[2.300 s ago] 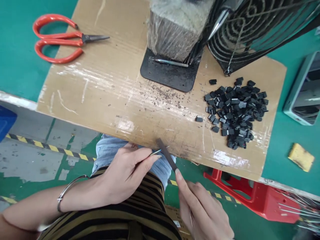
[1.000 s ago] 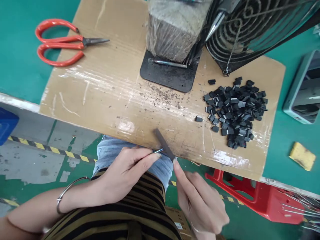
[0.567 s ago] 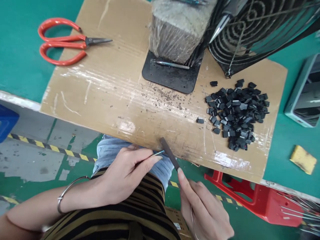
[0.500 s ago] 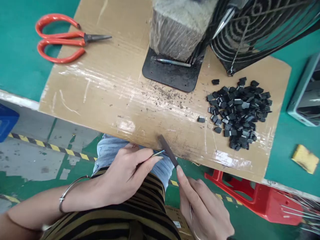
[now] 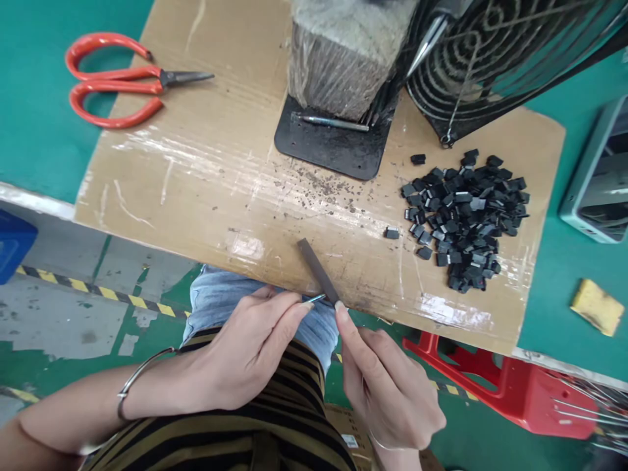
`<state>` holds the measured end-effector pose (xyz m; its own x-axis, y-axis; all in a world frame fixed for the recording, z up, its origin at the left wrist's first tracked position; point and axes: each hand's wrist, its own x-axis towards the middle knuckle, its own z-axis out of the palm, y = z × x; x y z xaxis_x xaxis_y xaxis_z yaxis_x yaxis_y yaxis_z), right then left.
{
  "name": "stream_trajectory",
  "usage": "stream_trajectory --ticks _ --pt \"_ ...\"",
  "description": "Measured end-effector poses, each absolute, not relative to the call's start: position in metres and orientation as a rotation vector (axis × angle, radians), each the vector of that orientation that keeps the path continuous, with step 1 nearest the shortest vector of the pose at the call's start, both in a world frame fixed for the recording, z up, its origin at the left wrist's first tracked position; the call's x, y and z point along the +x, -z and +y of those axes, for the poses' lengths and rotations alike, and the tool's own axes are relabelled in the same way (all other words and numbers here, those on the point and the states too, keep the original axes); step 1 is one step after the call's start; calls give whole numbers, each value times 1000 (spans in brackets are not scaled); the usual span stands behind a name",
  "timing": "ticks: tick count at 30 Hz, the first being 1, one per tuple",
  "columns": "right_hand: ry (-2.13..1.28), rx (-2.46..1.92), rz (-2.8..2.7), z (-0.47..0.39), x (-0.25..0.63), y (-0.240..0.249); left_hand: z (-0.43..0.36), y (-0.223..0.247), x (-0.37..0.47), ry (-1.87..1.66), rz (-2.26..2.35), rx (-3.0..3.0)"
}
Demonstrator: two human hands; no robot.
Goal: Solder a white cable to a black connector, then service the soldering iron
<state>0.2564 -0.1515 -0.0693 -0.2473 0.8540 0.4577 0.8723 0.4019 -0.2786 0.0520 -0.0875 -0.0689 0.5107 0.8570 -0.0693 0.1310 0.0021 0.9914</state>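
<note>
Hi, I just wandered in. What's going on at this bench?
A person is working with both hands at the edge of a flat brown cardboard sheet. The left hand pinches a thin, shiny metal rod, and the right hand grips a flat, dark grey bar. The rod's tip is at the bar's side; I can't tell if they touch. Red-handled metal scissors and a pile of small black blocks lie farther off, untouched.

Nothing is legible, not even the label [image 5: 350, 441] on the carton [image 5: 339, 418].
</note>
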Motion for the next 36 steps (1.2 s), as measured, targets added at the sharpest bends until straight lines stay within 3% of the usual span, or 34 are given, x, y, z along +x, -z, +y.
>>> stream_trajectory --ticks 36 --pt "62 -1540 -2170 -158 259 62 -88 70 55 -732 973 1671"
